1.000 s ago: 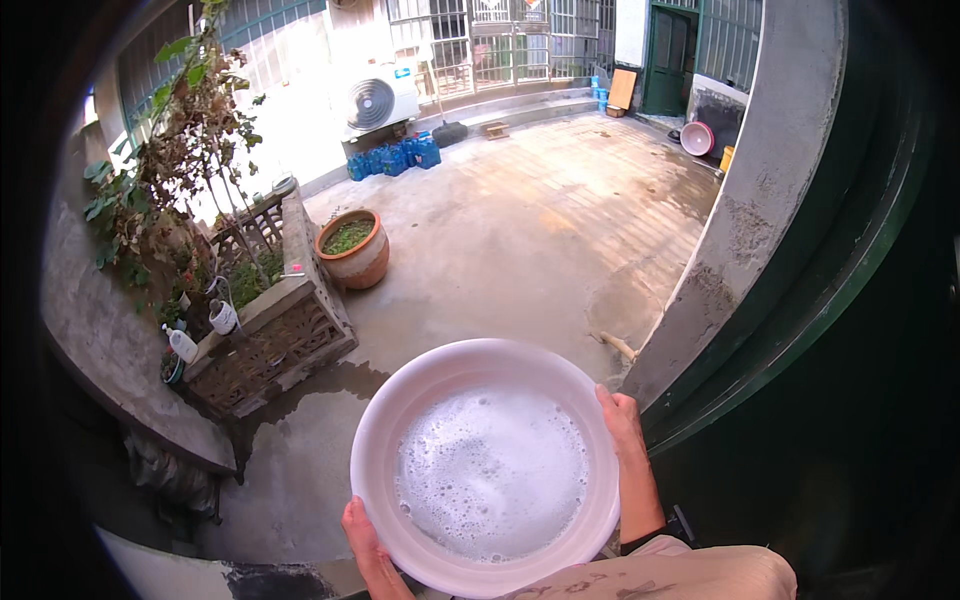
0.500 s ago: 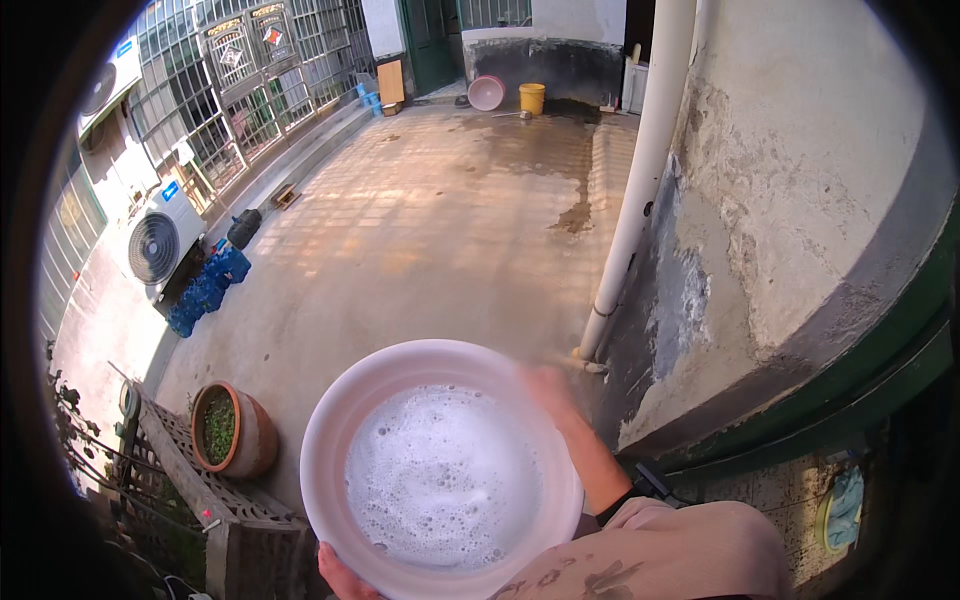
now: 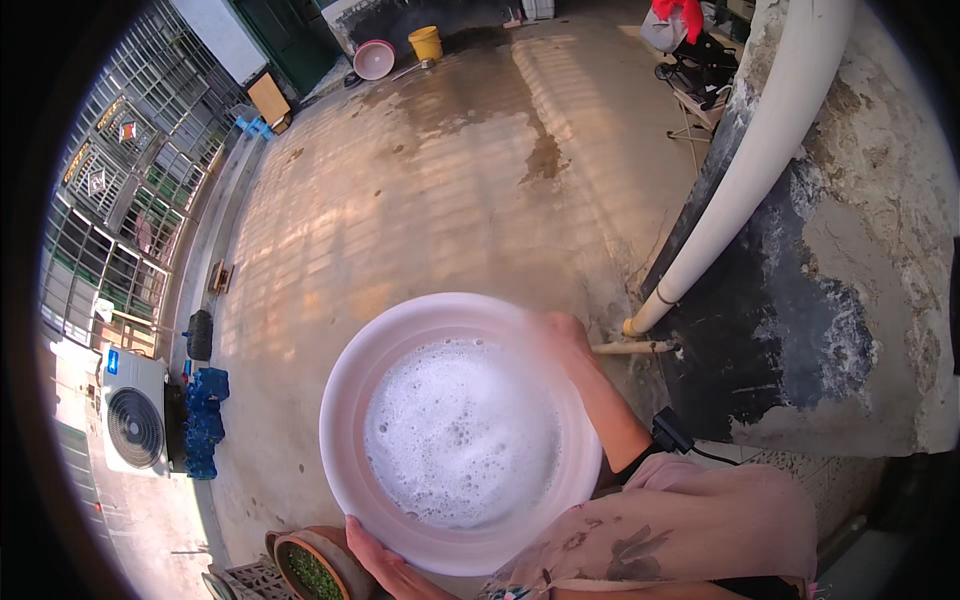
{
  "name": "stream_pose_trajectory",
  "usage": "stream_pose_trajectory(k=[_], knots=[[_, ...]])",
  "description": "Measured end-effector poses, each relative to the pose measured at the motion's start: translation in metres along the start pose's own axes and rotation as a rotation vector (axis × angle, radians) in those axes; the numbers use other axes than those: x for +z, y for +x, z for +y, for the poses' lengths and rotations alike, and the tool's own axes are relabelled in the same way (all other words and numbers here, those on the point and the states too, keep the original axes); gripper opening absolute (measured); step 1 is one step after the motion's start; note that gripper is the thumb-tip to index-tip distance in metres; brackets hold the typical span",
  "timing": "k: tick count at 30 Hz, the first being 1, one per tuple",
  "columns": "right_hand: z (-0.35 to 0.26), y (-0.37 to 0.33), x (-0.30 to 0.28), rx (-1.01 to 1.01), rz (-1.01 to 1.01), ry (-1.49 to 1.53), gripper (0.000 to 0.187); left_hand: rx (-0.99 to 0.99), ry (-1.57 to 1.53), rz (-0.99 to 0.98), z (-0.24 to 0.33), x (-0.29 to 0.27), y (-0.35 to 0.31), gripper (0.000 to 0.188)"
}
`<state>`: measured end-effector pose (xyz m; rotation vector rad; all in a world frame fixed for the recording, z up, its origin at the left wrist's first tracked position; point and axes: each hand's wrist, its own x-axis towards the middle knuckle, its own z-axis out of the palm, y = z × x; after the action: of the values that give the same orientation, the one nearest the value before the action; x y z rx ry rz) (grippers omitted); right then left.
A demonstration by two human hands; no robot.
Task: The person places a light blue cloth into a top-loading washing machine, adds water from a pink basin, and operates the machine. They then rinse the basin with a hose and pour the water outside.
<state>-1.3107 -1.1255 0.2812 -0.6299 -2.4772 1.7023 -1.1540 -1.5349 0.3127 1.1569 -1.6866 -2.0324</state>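
A wide pale pink washbasin (image 3: pixel 345 410) is held up in front of me, with white soapy foam (image 3: pixel 455 430) covering the water in it. My left hand (image 3: pixel 372 552) is closed on the rim at the near left, its fingers partly hidden under the basin. My right hand (image 3: pixel 566 338) grips the rim at the far right and is slightly blurred. The right forearm, in a pink patterned sleeve (image 3: pixel 690 515) with a black band at the wrist, runs along the basin's right side.
A white drainpipe (image 3: pixel 750 175) comes down a peeling wall at right. Left are an outdoor air-conditioner unit (image 3: pixel 135 415), blue bottles (image 3: pixel 205 425) and a plant pot (image 3: pixel 325 560). A folded stroller (image 3: pixel 700 65), yellow bucket (image 3: pixel 425 43) and another pink basin (image 3: pixel 374 60) stand farther off, near wet concrete (image 3: pixel 470 90).
My view has turned rightward and forward over the yard. The stroller has come into sight, and the plant pot has slid toward the lower edge. Both hands keep hold of the washbasin.
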Motion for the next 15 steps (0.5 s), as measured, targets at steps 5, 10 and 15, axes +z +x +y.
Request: stream_pose_trajectory(k=[5, 10, 15], knots=[[-0.035, 0.111, 0.010, 0.178, 0.177, 0.039, 0.046, -0.050, 0.080, -0.098, 0.058, 0.126, 0.096, 0.047], [-0.043, 0.232, 0.008, 0.226, 0.302, 0.154, 0.042, -0.031, 0.119, -0.232, 0.098, 0.290, 0.211, 0.044], [-0.061, 0.352, -0.005, 0.335, 0.506, 0.309, 0.044, -0.015, 0.245, -0.365, 0.134, 0.472, 0.301, 0.038]])
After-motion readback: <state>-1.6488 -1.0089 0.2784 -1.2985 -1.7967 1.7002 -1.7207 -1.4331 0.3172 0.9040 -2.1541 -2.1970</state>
